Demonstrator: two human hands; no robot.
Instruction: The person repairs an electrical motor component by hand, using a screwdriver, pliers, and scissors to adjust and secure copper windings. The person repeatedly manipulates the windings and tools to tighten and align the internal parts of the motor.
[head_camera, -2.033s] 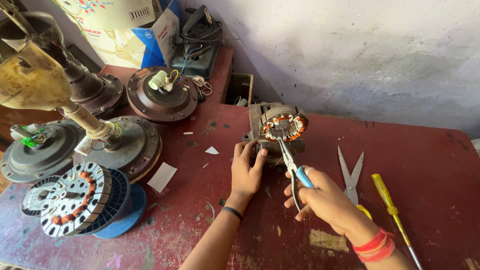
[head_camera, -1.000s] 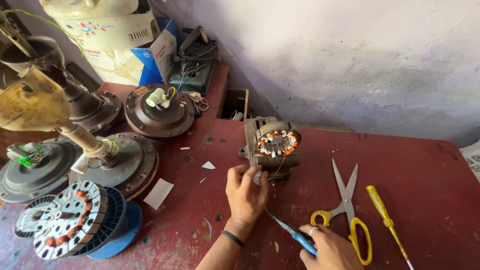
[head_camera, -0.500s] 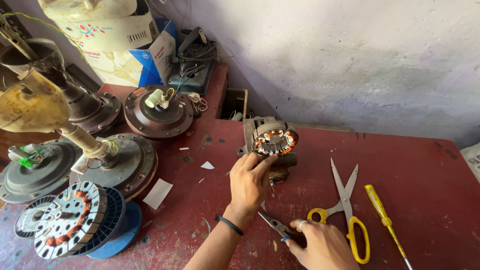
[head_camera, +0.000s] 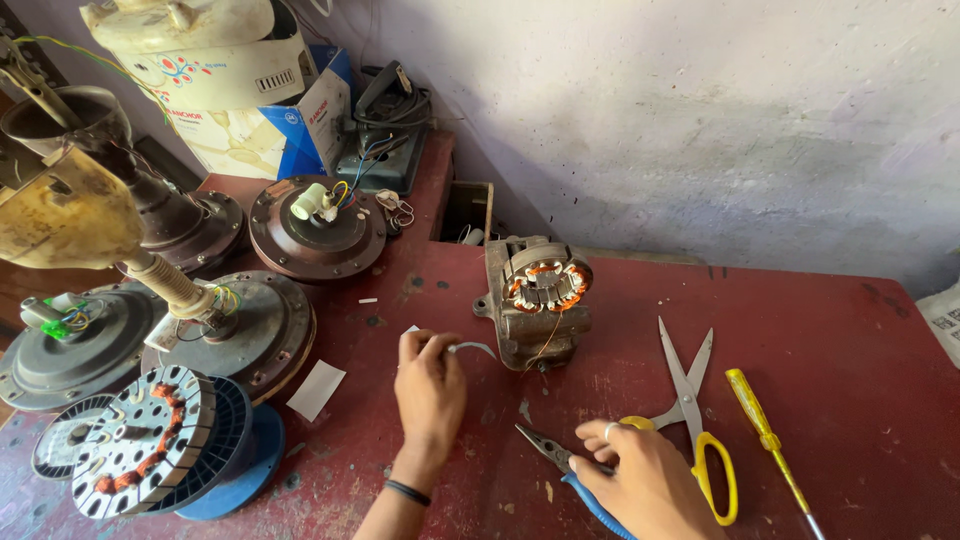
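Left hand (head_camera: 430, 385): rested on the red tabletop (head_camera: 820, 350), fingers (head_camera: 415, 345) pinching one end of a small grey strip (head_camera: 474, 347), which curved away toward the motor stator (head_camera: 535, 300) standing just beyond the fingertips, copper windings facing up. Right hand (head_camera: 650, 480): low at the near edge, fingers (head_camera: 600, 435) curled around blue-handled pliers (head_camera: 560, 465), whose closed nose pointed toward the left hand and lay on the tabletop. Yellow-handled scissors (head_camera: 690, 410): open, just beside the right hand, handle loops touching it. Yellow screwdriver (head_camera: 765, 435): beyond the scissors, further from the right hand. White paper slip (head_camera: 316, 389): outboard of the left hand, near several ceiling-fan motor housings (head_camera: 245, 335).
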